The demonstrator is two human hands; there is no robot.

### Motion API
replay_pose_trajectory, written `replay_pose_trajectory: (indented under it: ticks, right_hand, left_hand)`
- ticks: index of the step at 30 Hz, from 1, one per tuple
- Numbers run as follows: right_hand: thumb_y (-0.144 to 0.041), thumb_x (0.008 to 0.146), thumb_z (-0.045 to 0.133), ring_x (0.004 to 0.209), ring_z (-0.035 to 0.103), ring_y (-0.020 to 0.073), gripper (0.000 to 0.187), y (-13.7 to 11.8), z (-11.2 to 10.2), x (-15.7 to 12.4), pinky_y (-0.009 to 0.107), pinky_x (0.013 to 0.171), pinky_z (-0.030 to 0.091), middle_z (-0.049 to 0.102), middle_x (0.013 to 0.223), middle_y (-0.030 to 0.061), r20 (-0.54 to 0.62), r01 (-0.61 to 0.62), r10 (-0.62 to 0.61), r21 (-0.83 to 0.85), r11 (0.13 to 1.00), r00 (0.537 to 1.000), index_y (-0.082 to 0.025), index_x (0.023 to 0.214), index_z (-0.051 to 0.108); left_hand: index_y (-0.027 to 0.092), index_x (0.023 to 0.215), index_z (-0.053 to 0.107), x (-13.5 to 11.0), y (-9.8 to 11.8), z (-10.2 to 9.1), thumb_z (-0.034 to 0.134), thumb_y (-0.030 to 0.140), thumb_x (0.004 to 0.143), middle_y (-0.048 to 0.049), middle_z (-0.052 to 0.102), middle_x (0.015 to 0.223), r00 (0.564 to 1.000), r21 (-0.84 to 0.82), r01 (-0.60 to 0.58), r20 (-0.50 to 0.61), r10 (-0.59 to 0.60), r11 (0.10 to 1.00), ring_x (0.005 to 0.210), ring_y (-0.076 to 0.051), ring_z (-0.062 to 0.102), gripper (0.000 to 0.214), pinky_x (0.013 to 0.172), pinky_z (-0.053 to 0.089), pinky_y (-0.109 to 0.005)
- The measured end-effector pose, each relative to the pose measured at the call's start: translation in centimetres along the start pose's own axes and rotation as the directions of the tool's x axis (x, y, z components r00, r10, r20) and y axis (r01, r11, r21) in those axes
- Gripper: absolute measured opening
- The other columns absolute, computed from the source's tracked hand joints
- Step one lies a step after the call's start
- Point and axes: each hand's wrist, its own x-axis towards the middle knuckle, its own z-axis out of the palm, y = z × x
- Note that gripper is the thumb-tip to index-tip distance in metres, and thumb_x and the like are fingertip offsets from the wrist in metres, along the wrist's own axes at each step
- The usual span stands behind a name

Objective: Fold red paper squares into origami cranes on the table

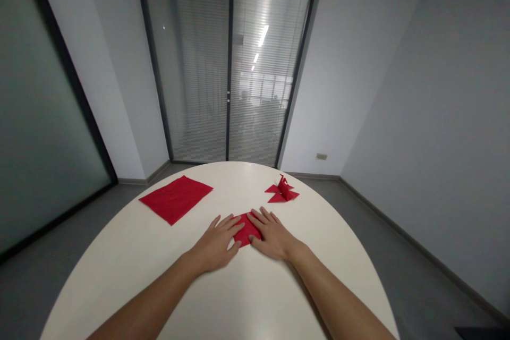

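A white table (247, 297) is standing on grey floor (418, 271); strip lights (263, 36) are glowing behind blinds (187, 90) in dark-framed glass doors (229, 96) between pale walls (446, 95).

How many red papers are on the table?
3. A flat sheet lies far left, a folded figure sits far right, and a small folded piece is pressed under the left hand and right hand in the middle. The flat sheet may hide more beneath.

Counter (247, 297) bare along the near edge, flat red sheet (176, 198) at far left edge, folded red figure (282, 192) at far right edge, open gap between them.
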Motion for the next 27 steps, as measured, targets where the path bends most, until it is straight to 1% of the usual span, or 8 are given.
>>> replay_pose_trajectory:
  ticks: [7, 12, 14, 17, 19, 22, 25, 27]
  right_hand:
    - [-0.054, 0.097, 0.046, 0.156, 0.007, 0.0356, 0.076, 0.2, 0.2, 0.0, 0.057, 0.125, 0.010, 0.020, 0.167, 0.0095, -0.011, 0.015, -0.015, 0.005, 1.000, 1.000, -0.021, 0.161, 0.024]
    - [-0.055, 0.100, 0.041, 0.155, 0.012, 0.0372, 0.071, 0.2, 0.3, 0.0, 0.056, 0.125, 0.014, 0.025, 0.166, 0.0102, -0.063, 0.044, -0.044, -0.009, 0.999, 0.997, -0.018, 0.159, 0.032]
    - [-0.057, 0.100, 0.040, 0.155, 0.013, 0.0374, 0.071, 0.3, 0.2, 0.0, 0.057, 0.124, 0.016, 0.027, 0.166, 0.0097, -0.069, 0.056, -0.056, 0.003, 0.998, 0.996, -0.019, 0.159, 0.032]
    - [-0.062, 0.097, 0.046, 0.155, 0.015, 0.0380, 0.075, 0.3, -0.1, -0.1, 0.058, 0.124, 0.016, 0.028, 0.165, 0.0099, -0.071, 0.076, -0.074, 0.027, 0.997, 0.995, -0.021, 0.159, 0.034]
    - [-0.065, 0.093, 0.051, 0.154, 0.016, 0.0384, 0.079, 0.4, -0.3, -0.2, 0.057, 0.124, 0.017, 0.031, 0.164, 0.0114, -0.088, 0.090, -0.087, 0.034, 0.995, 0.992, -0.019, 0.156, 0.040]
    - [-0.064, 0.088, 0.060, 0.153, 0.020, 0.0377, 0.083, 0.5, -0.5, -0.3, 0.054, 0.124, 0.020, 0.038, 0.161, 0.0141, -0.111, 0.132, -0.127, 0.037, 0.991, 0.986, -0.014, 0.152, 0.046]
    - [-0.061, 0.087, 0.062, 0.151, 0.026, 0.0374, 0.082, 0.6, -0.6, -0.2, 0.055, 0.123, 0.022, 0.042, 0.158, 0.0156, -0.114, 0.166, -0.161, 0.041, 0.985, 0.980, -0.013, 0.152, 0.047]
    - [-0.060, 0.088, 0.061, 0.151, 0.028, 0.0375, 0.080, 0.7, -0.6, -0.2, 0.054, 0.123, 0.023, 0.043, 0.157, 0.0160, -0.117, 0.179, -0.173, 0.042, 0.983, 0.978, -0.012, 0.151, 0.047]
  left_hand:
    - [0.025, 0.150, 0.047, 0.1, -0.1, 0.2, 0.043, 0.036, 0.101, -0.0065, 0.043, 0.159, 1.000, 0.042, -0.002, -0.006, 0.002, 0.999, 0.150, -0.029, 0.034, 0.051, 0.123, 0.020, -0.056]
    - [0.023, 0.147, 0.052, 0.2, -0.2, 0.6, 0.044, 0.040, 0.100, -0.0087, 0.050, 0.155, 0.996, 0.082, 0.039, -0.079, -0.032, 0.996, 0.146, -0.032, 0.039, 0.050, 0.122, 0.023, -0.057]
    - [0.020, 0.144, 0.055, 0.2, -0.2, 0.7, 0.046, 0.038, 0.099, -0.0113, 0.052, 0.152, 0.992, 0.101, 0.059, -0.116, -0.047, 0.993, 0.145, -0.033, 0.040, 0.049, 0.121, 0.024, -0.057]
    - [0.018, 0.140, 0.059, 0.3, -0.2, 0.5, 0.050, 0.027, 0.095, -0.0130, 0.053, 0.151, 0.988, 0.108, 0.036, -0.150, -0.020, 0.994, 0.141, -0.032, 0.044, 0.047, 0.119, 0.031, -0.052]
    - [0.018, 0.140, 0.059, 0.3, -0.2, 0.2, 0.049, 0.020, 0.092, -0.0123, 0.054, 0.149, 0.990, 0.100, 0.013, -0.138, 0.001, 0.995, 0.137, -0.030, 0.047, 0.049, 0.118, 0.035, -0.049]
    - [0.020, 0.142, 0.057, 0.2, -0.5, 0.1, 0.046, 0.015, 0.092, -0.0103, 0.054, 0.150, 0.996, 0.081, 0.015, -0.092, -0.008, 0.997, 0.139, -0.028, 0.046, 0.052, 0.121, 0.030, -0.051]
    - [0.022, 0.144, 0.055, 0.1, -0.9, 0.4, 0.045, 0.016, 0.094, -0.0090, 0.050, 0.154, 0.998, 0.046, 0.010, -0.062, -0.008, 0.999, 0.146, -0.027, 0.039, 0.051, 0.123, 0.026, -0.054]
    - [0.022, 0.143, 0.055, 0.1, -1.2, 0.6, 0.046, 0.020, 0.096, -0.0093, 0.049, 0.154, 0.997, 0.021, -0.004, -0.080, 0.006, 1.000, 0.147, -0.028, 0.037, 0.048, 0.123, 0.027, -0.056]
